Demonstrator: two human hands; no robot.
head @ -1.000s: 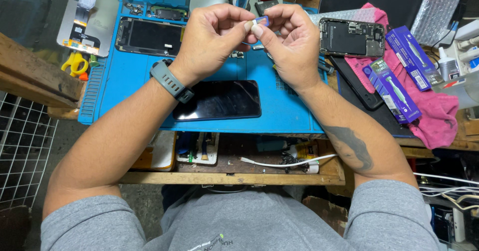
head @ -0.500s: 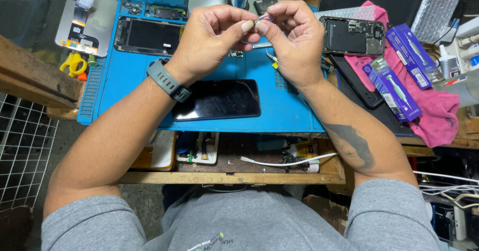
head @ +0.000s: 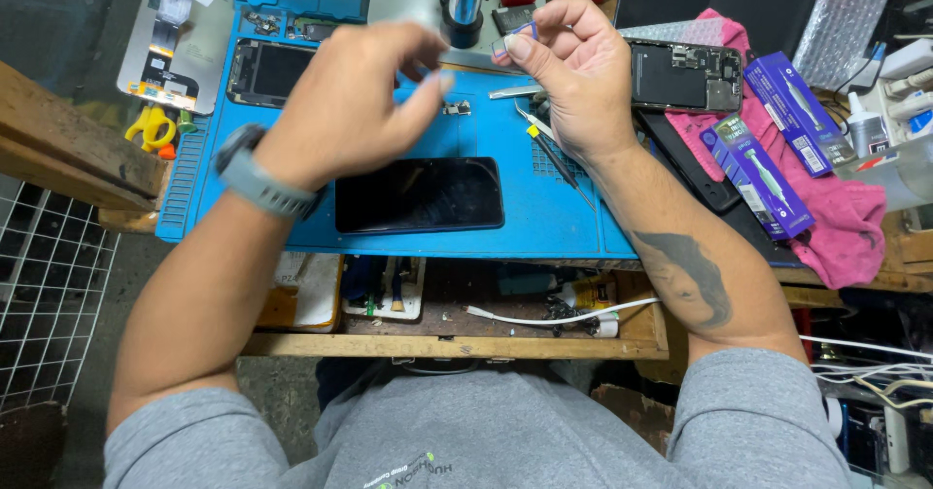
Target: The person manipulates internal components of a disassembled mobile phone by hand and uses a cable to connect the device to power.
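My right hand point(head: 575, 73) is raised over the blue work mat point(head: 486, 231) and pinches a small piece with a blue edge point(head: 525, 32) between thumb and forefinger. My left hand point(head: 355, 100), with a grey watch on its wrist, hovers to the left of it, apart from it and blurred by motion. Whether it holds anything is unclear. Below both hands a black phone point(head: 420, 194) lies flat on the mat. Tweezers point(head: 554, 149) lie on the mat under my right wrist.
An opened phone body point(head: 680, 74) rests on a pink cloth point(head: 846, 227) at the right, beside two purple boxes point(head: 763, 173). Another opened phone point(head: 267, 69) and a screen panel point(head: 175, 32) lie at the back left. A microscope base point(head: 465, 8) stands behind. An open drawer point(head: 457, 304) holds clutter.
My hands were together, both on the small piece. My left hand has since pulled away to the left, and the piece stays in my right hand.
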